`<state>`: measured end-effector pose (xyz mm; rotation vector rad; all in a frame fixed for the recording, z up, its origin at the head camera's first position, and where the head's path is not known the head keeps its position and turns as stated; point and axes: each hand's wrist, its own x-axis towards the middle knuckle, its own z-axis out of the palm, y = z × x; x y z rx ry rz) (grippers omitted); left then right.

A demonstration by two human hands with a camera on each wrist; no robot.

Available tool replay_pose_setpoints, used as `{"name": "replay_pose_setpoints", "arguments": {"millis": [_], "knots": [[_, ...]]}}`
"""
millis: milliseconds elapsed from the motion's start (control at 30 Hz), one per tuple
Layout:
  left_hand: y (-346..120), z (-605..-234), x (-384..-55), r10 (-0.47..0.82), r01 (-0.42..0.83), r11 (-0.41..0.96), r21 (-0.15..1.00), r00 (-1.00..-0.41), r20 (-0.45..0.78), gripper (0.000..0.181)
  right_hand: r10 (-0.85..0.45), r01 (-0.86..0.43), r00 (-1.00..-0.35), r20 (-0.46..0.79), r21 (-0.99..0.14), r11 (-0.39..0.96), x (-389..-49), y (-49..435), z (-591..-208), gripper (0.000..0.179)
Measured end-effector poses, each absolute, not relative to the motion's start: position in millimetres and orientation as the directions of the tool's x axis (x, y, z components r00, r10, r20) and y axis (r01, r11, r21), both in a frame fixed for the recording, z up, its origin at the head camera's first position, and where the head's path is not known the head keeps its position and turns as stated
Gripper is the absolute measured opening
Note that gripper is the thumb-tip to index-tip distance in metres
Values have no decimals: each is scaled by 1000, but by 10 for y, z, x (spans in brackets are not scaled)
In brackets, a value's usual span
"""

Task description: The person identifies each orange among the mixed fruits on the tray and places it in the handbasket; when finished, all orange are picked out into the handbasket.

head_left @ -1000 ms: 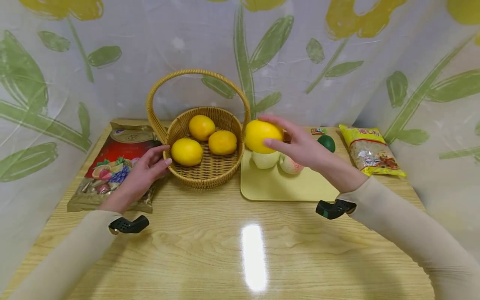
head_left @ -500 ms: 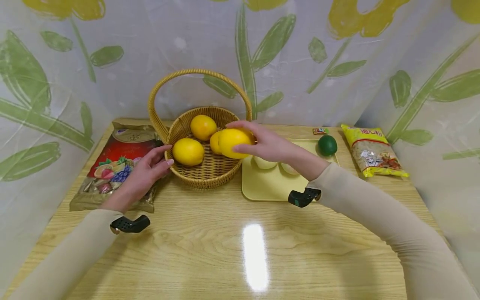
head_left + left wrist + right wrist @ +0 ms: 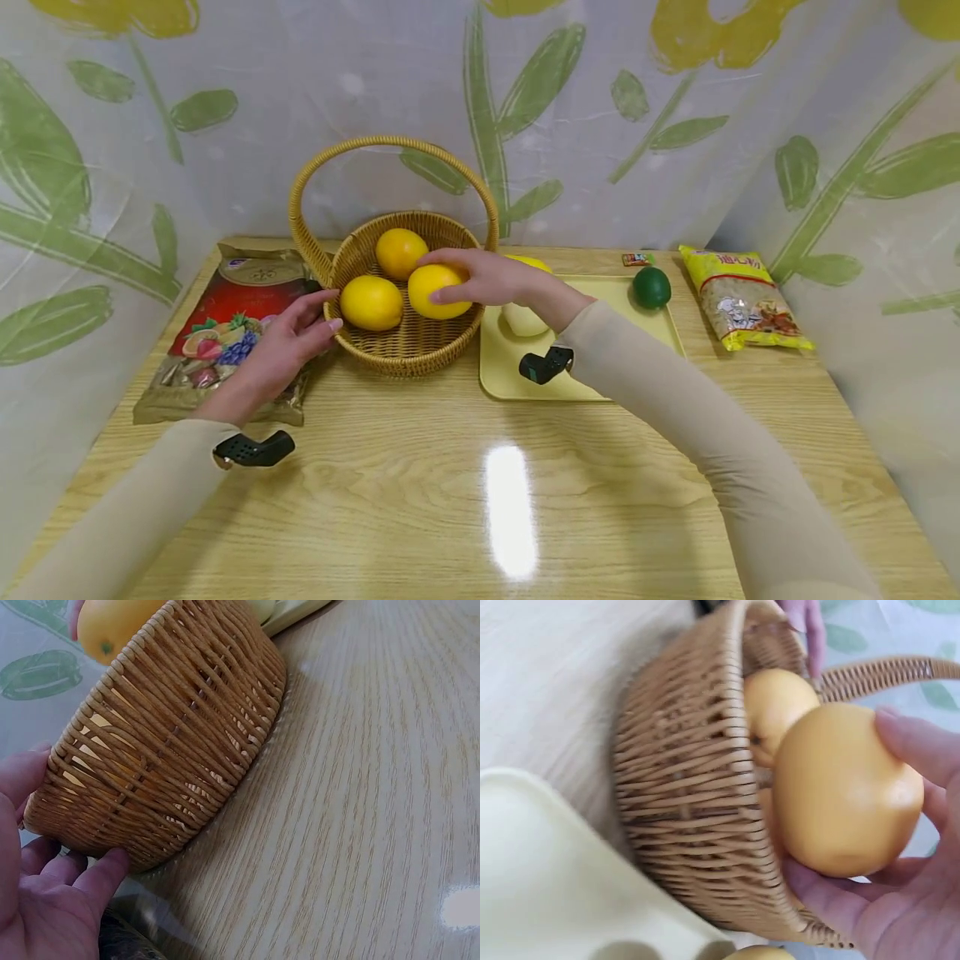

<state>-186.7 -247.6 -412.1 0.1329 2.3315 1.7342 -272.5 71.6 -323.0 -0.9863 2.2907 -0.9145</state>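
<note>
My right hand (image 3: pixel 480 279) grips a large yellow lemon (image 3: pixel 438 292) over the right side of the wicker basket (image 3: pixel 405 364). In the right wrist view, the held lemon (image 3: pixel 847 791) sits at rim height between thumb and fingers, in front of another lemon (image 3: pixel 776 701). Two lemons lie inside, one at the left (image 3: pixel 371 303) and one at the back (image 3: pixel 401 252); a third is hidden behind the held one. My left hand (image 3: pixel 288 346) holds the basket's left side. In the left wrist view, its thumb is at the rim and its fingers (image 3: pixel 105 874) are against the weave.
Right of the basket, a pale yellow tray (image 3: pixel 517 383) bears a pale round fruit (image 3: pixel 522 321) and a yellow one (image 3: pixel 531 262), partly covered by my arm. Beyond lie a dark green fruit (image 3: pixel 651 288), a small wrapper (image 3: pixel 638 259) and a yellow bag (image 3: pixel 742 296). A red-gold bag (image 3: pixel 240 333) lies left.
My right hand has carried the lemon leftward from above the tray to over the basket, lowering it slightly. A yellow fruit on the tray has come into view. My left hand stays put.
</note>
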Motion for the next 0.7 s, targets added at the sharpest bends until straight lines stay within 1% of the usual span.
{"name": "replay_pose_setpoints", "arguments": {"millis": [133, 300, 400, 567, 700], "knots": [[-2481, -4121, -1861, 210, -66, 278, 958, -970, -127, 67, -776, -451, -584, -238, -699, 554, -2789, 613, -3193, 58], [-2484, -4124, -1860, 205, -78, 256, 964, -970, -133, 67, -803, -469, -504, -319, -679, 564, -2787, 498, -3228, 60], [-2487, -4124, -1866, 204, -80, 253, 964, -970, -134, 67, -809, -471, -469, -354, -675, 568, -2758, 457, -3273, 61], [-2482, -4115, -1870, 204, -79, 259, 963, -970, -135, 67, -809, -460, -448, -379, -678, 573, -2721, 421, -3338, 62], [-2476, -4108, -1871, 205, -82, 262, 962, -969, -138, 67, -799, -482, -458, -390, -646, 592, -2719, 415, -3374, 61]]}}
